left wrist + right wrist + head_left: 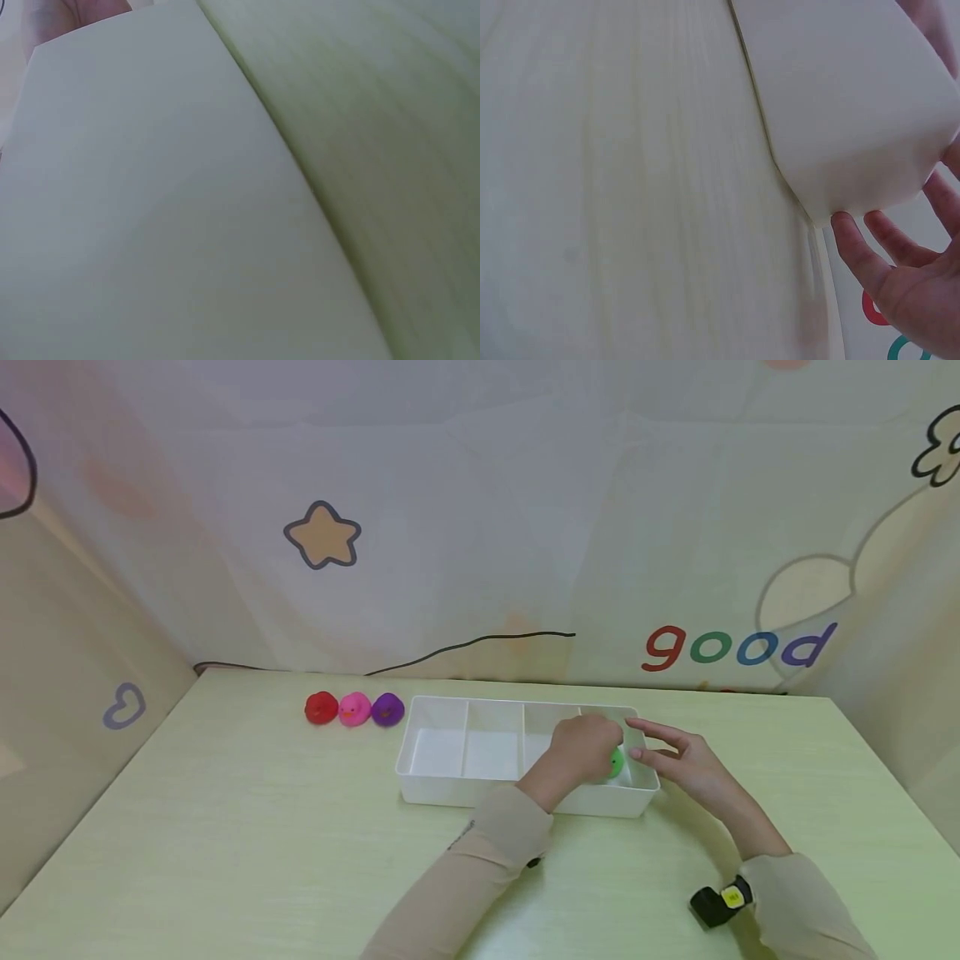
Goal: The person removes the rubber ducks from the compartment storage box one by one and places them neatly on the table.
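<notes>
A white box (465,789) with several compartments stands on the table. My left hand (581,747) reaches into its right end, fingers curled over a green toy duck (617,763); the fingertips are hidden, but it seems to grip the duck. At the box's right end, my right hand (686,764) rests against the rim, thumb and fingers spread. The right wrist view shows fingertips (847,225) of that hand touching the end wall. The left wrist view is mostly filled by the box's side, with a bit of hand at the top.
Left of the box, a red toy (322,707), a pink duck (355,709) and a purple toy (387,710) sit in a row near the back edge. A printed cloth (480,543) hangs behind the table (262,827). A black camera (716,906) sits at my right wrist.
</notes>
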Motion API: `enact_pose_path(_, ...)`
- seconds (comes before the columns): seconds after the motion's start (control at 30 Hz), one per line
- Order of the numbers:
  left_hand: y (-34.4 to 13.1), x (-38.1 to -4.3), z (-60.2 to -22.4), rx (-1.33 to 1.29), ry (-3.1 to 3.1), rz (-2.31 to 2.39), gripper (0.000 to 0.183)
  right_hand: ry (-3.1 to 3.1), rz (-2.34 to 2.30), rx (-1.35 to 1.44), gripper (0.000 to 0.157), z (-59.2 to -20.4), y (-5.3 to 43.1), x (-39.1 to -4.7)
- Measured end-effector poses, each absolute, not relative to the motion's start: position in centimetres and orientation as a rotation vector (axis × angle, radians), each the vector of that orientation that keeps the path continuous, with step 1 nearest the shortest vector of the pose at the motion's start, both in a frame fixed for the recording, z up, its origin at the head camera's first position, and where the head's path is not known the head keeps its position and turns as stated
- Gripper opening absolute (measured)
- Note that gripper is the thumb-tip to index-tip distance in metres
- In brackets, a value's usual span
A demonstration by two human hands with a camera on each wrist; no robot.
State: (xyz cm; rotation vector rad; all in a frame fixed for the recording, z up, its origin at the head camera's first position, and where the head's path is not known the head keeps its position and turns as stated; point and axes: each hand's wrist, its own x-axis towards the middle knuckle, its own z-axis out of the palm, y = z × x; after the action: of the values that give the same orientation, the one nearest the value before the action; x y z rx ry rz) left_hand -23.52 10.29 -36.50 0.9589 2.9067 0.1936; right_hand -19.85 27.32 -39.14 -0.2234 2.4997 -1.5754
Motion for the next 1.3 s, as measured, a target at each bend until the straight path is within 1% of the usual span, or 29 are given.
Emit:
enact_pose_path(0.33, 9.6, -23.5, -36.6, 1.006, 2.895, 0.352, 0.01, 2.505, -1.573, -0.224, 0.057, -39.2, 27.4, -19.9)
enact_pose_path(0.53, 8.8, -23.2, -36.1, 1.051, 2.881, 0.462, 0.009, 2.508, -1.571, -0.233, 0.057, -39.2, 27.4, -19.9)
enact_pose_path(0.77, 7.6, -23.2, -35.8, 1.071, 2.847, 0.687, 0.032, 2.513, -1.559, -0.221, 0.057, -39.3, 27.4, -20.0)
enact_pose_path(0.9, 7.1, -23.4, -35.7, 1.066, 2.815, 0.809, 0.035, 2.515, -1.55, -0.207, 0.058, -39.2, 27.4, -19.9)
enact_pose_path(1.07, 6.4, -23.4, -35.3, 1.055, 2.764, 0.95, 0.034, 2.521, -1.54, -0.193, 0.059, -39.2, 27.3, -19.9)
enact_pose_path(1.3, 5.5, -23.2, -34.5, 0.993, 2.675, 1.137, 0.036, 2.526, -1.538, -0.195, 0.059, -39.3, 27.4, -20.0)
